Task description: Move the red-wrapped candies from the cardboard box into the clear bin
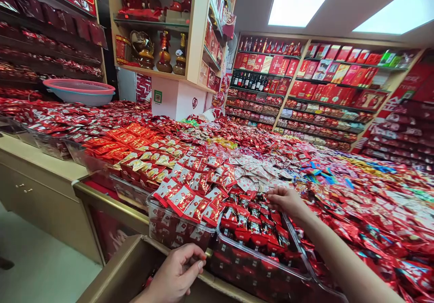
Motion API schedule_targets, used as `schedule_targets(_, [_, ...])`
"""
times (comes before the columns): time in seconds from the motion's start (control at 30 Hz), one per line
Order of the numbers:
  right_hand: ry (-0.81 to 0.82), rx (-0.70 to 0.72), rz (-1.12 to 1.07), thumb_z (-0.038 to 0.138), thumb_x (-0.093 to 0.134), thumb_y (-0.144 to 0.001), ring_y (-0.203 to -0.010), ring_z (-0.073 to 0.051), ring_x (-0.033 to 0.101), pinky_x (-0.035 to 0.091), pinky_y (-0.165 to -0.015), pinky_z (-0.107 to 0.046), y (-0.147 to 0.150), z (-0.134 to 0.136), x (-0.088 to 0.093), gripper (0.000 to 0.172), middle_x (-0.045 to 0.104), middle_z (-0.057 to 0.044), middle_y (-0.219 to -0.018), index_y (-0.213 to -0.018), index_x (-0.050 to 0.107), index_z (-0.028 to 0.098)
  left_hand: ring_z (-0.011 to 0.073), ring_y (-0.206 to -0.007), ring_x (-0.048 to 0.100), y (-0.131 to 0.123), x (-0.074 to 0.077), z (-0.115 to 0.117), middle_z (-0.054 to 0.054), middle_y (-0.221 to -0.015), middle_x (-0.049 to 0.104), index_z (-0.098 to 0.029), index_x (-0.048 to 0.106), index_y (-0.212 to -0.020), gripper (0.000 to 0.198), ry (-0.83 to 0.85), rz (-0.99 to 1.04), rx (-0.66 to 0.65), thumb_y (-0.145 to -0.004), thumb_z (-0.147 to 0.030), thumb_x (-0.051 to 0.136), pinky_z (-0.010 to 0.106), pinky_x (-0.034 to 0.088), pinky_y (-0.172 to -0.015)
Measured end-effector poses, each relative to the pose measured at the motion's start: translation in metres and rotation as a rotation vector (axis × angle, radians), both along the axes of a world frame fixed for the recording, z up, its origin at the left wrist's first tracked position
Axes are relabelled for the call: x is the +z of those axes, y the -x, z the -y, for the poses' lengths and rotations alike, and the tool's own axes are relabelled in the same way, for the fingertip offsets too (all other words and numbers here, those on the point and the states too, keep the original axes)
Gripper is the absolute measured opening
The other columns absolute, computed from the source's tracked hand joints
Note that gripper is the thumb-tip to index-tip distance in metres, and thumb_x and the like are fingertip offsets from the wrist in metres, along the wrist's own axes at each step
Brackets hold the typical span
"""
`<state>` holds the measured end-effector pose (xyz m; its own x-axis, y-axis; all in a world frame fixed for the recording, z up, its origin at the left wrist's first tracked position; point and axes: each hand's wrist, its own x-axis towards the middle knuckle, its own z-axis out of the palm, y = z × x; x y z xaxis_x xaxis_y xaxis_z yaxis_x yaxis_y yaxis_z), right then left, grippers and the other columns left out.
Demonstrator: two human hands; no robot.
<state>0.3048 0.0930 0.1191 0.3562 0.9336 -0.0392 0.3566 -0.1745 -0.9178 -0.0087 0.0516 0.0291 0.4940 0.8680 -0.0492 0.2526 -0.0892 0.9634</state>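
My right hand [286,202] reaches over the back right corner of a clear plastic bin [254,253] filled with small dark red and black wrapped packets [255,226]. Its fingers are pressed together by the packets at the rear; whatever they grip, if anything, is hidden. Lower down, my left hand [179,269] hovers above an open cardboard box [110,267], with thumb and forefinger a little apart and nothing visible between them. Left of the packet bin, another clear bin [179,226] is heaped with red and white packets [191,199].
Mounds of wrapped sweets [359,203] spread across the wide counter. A brass-coloured rail [115,206] edges its front. Further left stand a cream cabinet [44,185] and a pink and blue basin [79,92]. Shelves [307,77] of boxes and bottles line the back wall.
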Motion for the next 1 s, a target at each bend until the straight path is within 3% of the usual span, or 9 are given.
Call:
schedule_targets(0.17, [0.027,-0.015,0.027,0.018,0.052,-0.071,-0.058,-0.013,0.061,0.053,-0.064,-0.026,0.008,0.009,-0.001,0.005,0.062,-0.003,-0.065,-0.066,0.052,0.018,0.0089,-0.049,0.042,0.001,-0.002,-0.001,-0.004,-0.064,0.046,-0.016,0.055,-0.084,0.018,-0.024,0.016,-0.006,-0.077,-0.031,0.049,0.017,0.042,-0.038])
schedule_targets(0.27, [0.091,0.032,0.119,0.024,0.052,-0.071,-0.049,-0.011,0.057,0.048,-0.050,-0.022,0.012,0.018,-0.002,0.008,0.061,-0.001,-0.057,-0.067,0.054,0.017,0.0087,-0.049,0.043,0.001,-0.004,-0.001,-0.004,-0.064,0.045,-0.016,0.055,-0.083,0.016,-0.031,0.019,-0.008,-0.077,-0.030,0.049,0.017,0.042,-0.038])
schedule_targets(0.37, [0.159,0.102,0.262,0.032,0.052,-0.071,-0.038,-0.010,0.049,0.035,-0.036,-0.020,0.016,0.025,-0.001,0.018,0.058,0.000,-0.047,-0.063,0.057,0.017,0.0090,-0.049,0.043,0.001,-0.004,-0.001,-0.004,-0.063,0.044,-0.017,0.055,-0.083,0.016,-0.031,0.025,-0.008,-0.077,-0.031,0.049,0.017,0.041,-0.038])
schedule_targets(0.47, [0.147,0.131,0.439,0.032,0.054,-0.069,-0.043,-0.011,0.049,0.033,-0.041,-0.021,0.020,0.028,0.002,0.019,0.060,0.000,-0.050,-0.059,0.058,0.016,0.0087,-0.048,0.043,0.001,-0.003,0.000,-0.004,-0.062,0.044,-0.017,0.055,-0.083,0.017,-0.032,0.022,-0.003,-0.077,-0.032,0.050,0.016,0.041,-0.037])
schedule_targets(0.63, [0.095,0.177,0.626,0.038,0.053,-0.070,-0.061,-0.014,0.056,0.038,-0.054,-0.022,0.028,0.022,0.005,0.022,0.065,-0.002,-0.068,-0.075,0.061,0.018,0.0088,-0.049,0.042,0.000,-0.003,-0.001,-0.004,-0.062,0.044,-0.017,0.056,-0.083,0.020,-0.023,0.027,-0.002,-0.076,-0.035,0.051,0.017,0.042,-0.038])
schedule_targets(0.77, [0.130,0.157,0.773,0.038,0.061,-0.063,-0.060,-0.016,0.055,0.035,-0.050,-0.023,0.031,0.014,0.003,0.021,0.064,-0.003,-0.064,-0.066,0.059,0.018,0.0090,-0.049,0.043,0.001,-0.005,-0.002,-0.004,-0.063,0.046,-0.017,0.056,-0.082,0.021,-0.029,0.029,-0.004,-0.076,-0.037,0.052,0.016,0.042,-0.037])
schedule_targets(1.0, [0.157,0.081,0.978,0.046,0.049,-0.072,-0.057,-0.020,0.055,0.027,-0.047,-0.026,0.029,0.006,0.002,0.033,0.063,-0.010,-0.062,-0.059,0.056,0.017,0.0084,-0.047,0.044,0.001,-0.006,-0.002,-0.003,-0.064,0.048,-0.018,0.055,-0.082,0.021,-0.026,0.019,-0.001,-0.076,-0.038,0.051,0.016,0.041,-0.037])
